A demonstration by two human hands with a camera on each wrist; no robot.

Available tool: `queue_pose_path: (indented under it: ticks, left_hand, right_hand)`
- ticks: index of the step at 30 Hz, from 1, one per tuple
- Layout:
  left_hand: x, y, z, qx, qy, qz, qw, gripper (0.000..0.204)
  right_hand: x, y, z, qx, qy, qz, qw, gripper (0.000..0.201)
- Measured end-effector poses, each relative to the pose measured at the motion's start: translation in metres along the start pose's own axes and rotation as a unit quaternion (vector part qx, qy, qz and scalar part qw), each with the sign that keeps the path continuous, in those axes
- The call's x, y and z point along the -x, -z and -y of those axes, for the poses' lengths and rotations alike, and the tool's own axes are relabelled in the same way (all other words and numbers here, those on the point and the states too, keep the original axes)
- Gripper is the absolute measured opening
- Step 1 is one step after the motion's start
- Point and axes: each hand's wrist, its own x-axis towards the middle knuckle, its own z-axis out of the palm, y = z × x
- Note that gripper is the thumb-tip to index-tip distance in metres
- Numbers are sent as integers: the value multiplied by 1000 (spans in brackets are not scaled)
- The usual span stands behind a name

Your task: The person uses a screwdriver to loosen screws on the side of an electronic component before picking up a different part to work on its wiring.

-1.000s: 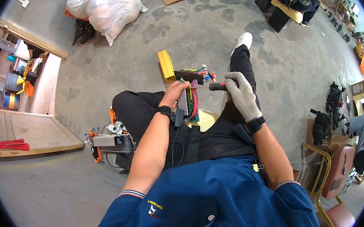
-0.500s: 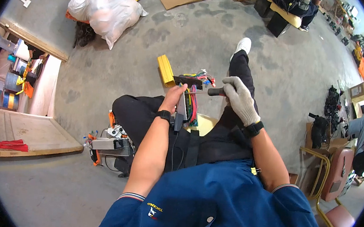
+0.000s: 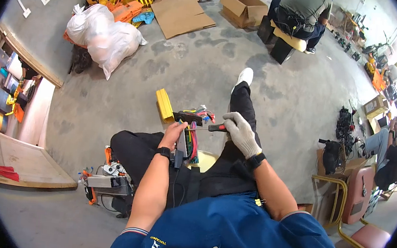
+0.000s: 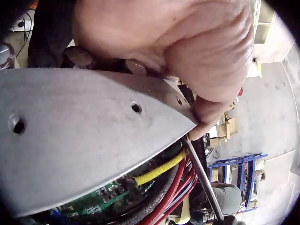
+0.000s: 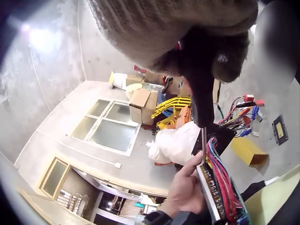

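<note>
My bare left hand (image 3: 173, 135) grips a grey metal controller housing (image 4: 84, 126) above my lap. Inside it a green circuit board (image 4: 98, 199) shows, with red, black and yellow wires (image 4: 176, 187) running along it. A black end plate (image 3: 188, 118) stands at the housing's far end, wire plugs (image 3: 204, 111) beyond it. In my gloved right hand (image 3: 241, 134) is a screwdriver (image 3: 216, 127) with a red and black handle, held sideways. Its shaft (image 4: 204, 178) reaches to the housing's corner, right beside my left fingertips; the tip is hidden there.
A yellow rectangular case (image 3: 164, 105) lies on the floor just beyond the housing. Another finned unit (image 3: 106, 184) with cables is by my left knee. White sacks (image 3: 104, 38), flat cardboard (image 3: 182, 15) and a seated person (image 3: 302, 14) are farther off; a chair (image 3: 361, 197) stands right.
The head view has tilted up, so everything sits lower in it and more of the far floor shows. The left hand still grips the housing and the right the screwdriver at its corner.
</note>
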Motion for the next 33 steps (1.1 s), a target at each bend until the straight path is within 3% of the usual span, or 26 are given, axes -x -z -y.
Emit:
queue_pose_path:
  ticks: [2, 4, 6, 10, 12, 14, 16, 18, 20, 24, 29, 33]
  left_hand:
    - [2, 0, -3, -5, -5, 0, 1000, 24]
    - [7, -2, -5, 1, -4, 4, 1000, 24]
    - [0, 3, 0, 4, -9, 20, 1000, 18]
    - [-12, 10, 8, -22, -4, 16, 1000, 24]
    - [-12, 9, 8, -9, -9, 16, 1000, 23]
    - [-6, 5, 6, 4, -10, 14, 1000, 23]
    - [-2, 1, 2, 23, -9, 17, 1000, 23]
    - [-2, 1, 2, 31, -21, 29, 999, 22]
    - [-5, 5, 3, 7, -2, 19, 1000, 22]
    - [-2, 2, -1, -9, -21, 20, 1000, 27]
    - [-8, 4, 5, 10, -13, 14, 1000, 29]
    - [-4, 0, 1, 25, -8, 13, 1000, 29]
  right_hand:
    - [-5, 1, -6, -11, -16, 14, 1000, 32]
    - [-4, 3, -8, -35, 54, 30, 997, 37]
    - [-2, 2, -8, -24, 44, 25, 998, 37]
    - [-2, 1, -3, -27, -39, 18, 999, 34]
    - [-3, 6, -4, -58, -99, 53, 992, 30]
    - [-1, 3, -3, -74, -97, 42, 992, 24]
    - [0, 2, -1, -45, -22, 15, 999, 22]
    - [-10, 0, -30, -82, 45, 36, 995, 27]
    - [0, 4, -4, -29, 79, 21, 996, 28]
    - [3, 0, 15, -22, -76, 30, 996, 27]
    - [-2, 1, -2, -54, -16, 42, 998, 24]
    - [-3, 1, -7, -6, 63, 17, 998, 26]
